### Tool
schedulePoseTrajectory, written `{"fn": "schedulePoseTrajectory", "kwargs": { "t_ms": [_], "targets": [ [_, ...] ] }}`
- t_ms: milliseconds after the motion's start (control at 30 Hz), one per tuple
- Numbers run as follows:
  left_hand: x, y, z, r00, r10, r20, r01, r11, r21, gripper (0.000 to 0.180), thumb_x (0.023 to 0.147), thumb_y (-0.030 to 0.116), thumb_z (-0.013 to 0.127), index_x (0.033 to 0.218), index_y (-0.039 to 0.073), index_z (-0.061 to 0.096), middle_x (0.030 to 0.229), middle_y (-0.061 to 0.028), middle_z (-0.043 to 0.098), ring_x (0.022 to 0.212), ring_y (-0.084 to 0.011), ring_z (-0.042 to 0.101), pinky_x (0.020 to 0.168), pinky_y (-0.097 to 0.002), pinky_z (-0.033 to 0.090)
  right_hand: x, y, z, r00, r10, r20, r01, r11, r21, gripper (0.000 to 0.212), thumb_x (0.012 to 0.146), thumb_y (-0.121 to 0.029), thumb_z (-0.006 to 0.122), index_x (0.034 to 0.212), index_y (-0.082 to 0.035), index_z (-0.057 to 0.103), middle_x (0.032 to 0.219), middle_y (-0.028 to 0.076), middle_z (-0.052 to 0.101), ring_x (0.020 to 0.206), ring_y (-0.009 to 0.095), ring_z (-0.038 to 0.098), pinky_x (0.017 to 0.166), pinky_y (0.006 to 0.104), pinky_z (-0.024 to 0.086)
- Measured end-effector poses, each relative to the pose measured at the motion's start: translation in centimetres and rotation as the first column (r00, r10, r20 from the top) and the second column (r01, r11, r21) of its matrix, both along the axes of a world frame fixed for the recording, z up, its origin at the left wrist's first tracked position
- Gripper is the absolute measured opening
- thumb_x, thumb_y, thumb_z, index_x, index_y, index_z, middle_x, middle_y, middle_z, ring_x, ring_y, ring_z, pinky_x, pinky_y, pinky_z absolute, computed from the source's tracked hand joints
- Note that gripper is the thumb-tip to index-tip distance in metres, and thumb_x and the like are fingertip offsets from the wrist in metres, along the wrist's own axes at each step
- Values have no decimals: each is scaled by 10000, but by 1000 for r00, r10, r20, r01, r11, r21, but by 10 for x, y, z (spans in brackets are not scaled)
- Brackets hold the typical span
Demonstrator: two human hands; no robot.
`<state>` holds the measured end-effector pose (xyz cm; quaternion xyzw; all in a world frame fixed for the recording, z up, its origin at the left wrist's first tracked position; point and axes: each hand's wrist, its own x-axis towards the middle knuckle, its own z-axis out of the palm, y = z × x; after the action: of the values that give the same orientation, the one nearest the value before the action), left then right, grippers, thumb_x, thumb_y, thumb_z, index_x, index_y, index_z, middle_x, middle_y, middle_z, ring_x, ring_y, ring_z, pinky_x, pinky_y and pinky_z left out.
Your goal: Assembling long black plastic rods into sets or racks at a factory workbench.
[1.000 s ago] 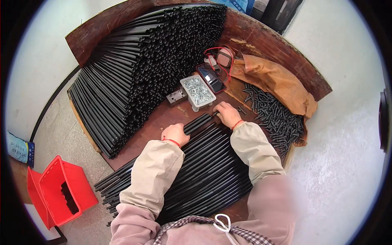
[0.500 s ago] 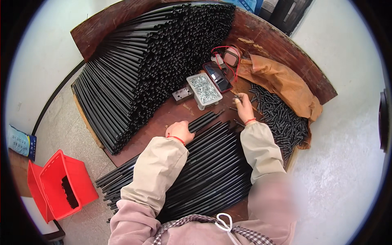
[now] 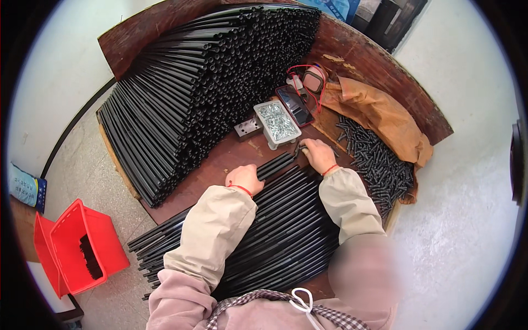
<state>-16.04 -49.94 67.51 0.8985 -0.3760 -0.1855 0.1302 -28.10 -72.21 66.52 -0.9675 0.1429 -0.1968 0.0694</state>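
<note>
My left hand point(image 3: 245, 179) is closed over a long black tube point(image 3: 275, 165) lying on top of a flat bundle of black tubes point(image 3: 280, 236) in front of me. My right hand point(image 3: 318, 154) is at the far end of that tube, fingers pinched on a small black part point(image 3: 298, 149) pressed against the tube's mouth. A heap of similar small black parts point(image 3: 379, 162) lies just right of that hand. Both forearms wear beige sleeves.
A large stack of black tubes point(image 3: 203, 88) fills the left of the brown wooden table point(image 3: 220, 159). Beyond my hands are a white box of silver screws point(image 3: 278, 122), a metal block point(image 3: 247, 129), a phone point(image 3: 295, 105) and brown paper point(image 3: 385, 113). A red basket point(image 3: 77, 250) stands on the floor, left.
My right hand reached out to the heap of small black parts, then came back to the tube's end. My left hand stayed on the tube.
</note>
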Motion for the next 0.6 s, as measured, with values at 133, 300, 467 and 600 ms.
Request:
{"fn": "schedulePoseTrajectory", "kwargs": {
  "t_ms": [133, 300, 467, 600],
  "targets": [
    [-3, 1, 0, 1000, -8, 14, 8, 1000, -7, 302, 710, 307, 632, 891, 66, 626, 823, -125, 658, 793, -315, 622, 691, -393, 500, 3, -4, 2, 996, 62, 64, -65, 997, 48, 193, 758, -69, 556, 944, -116, 568, 914, 65, 586, 853, 267, 557, 731, 327, 455],
    [-9, 2, -1, 998, -37, 57, 38, 999, -11, 289, 714, 298, 634, 879, 62, 623, 816, -132, 656, 784, -317, 621, 681, -395, 497, 4, -17, 0, 971, 240, 8, -239, 966, 95, 189, 742, -56, 568, 915, -128, 592, 922, 69, 581, 858, 260, 557, 735, 322, 456],
    [-9, 2, -2, 997, -55, 62, 55, 998, -13, 285, 714, 293, 635, 873, 57, 620, 809, -137, 655, 770, -321, 620, 673, -395, 496, 1, -21, 1, 958, 256, -127, -235, 959, 160, 185, 716, -52, 589, 888, -118, 593, 909, 79, 566, 842, 267, 548, 740, 322, 453],
    [-10, 2, -1, 996, -61, 67, 61, 998, 9, 286, 712, 292, 634, 867, 53, 617, 806, -136, 654, 764, -324, 619, 670, -393, 494, 6, -15, 3, 947, 157, -281, -160, 987, 13, 224, 697, -55, 612, 911, -109, 573, 903, 84, 553, 830, 266, 538, 745, 311, 449]
  ]
}}
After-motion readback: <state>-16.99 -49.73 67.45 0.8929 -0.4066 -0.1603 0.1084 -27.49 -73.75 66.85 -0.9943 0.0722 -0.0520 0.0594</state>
